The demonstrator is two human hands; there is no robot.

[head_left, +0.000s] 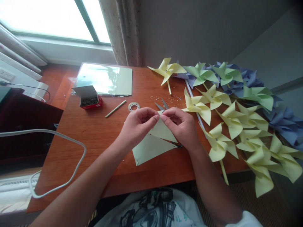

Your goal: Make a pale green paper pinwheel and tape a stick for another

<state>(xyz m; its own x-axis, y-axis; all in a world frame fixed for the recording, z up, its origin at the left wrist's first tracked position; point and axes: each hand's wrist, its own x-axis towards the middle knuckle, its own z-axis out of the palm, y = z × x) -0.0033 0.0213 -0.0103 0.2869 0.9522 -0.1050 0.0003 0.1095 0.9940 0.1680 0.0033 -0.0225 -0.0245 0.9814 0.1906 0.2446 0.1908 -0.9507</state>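
A pale yellow-green paper sheet, cut in from its corners, lies at the table's near middle with part of it lifted. Small holes or dots mark some of its corners. My left hand pinches the raised tip between thumb and forefinger. On the same tip, thumb against finger, is my right hand. The fingertips of both hands nearly meet, and anything small between them is hidden. Scissors lie beneath my hands, blades pointing away, with a dark handle partly showing by my right wrist.
Yellow pinwheels, green pinwheels and blue ones crowd the right side, over a long ruler-like strip. Leftward are a tape roll, a paper stick, a red box of small dark pieces, stacked sheets and a white cable.
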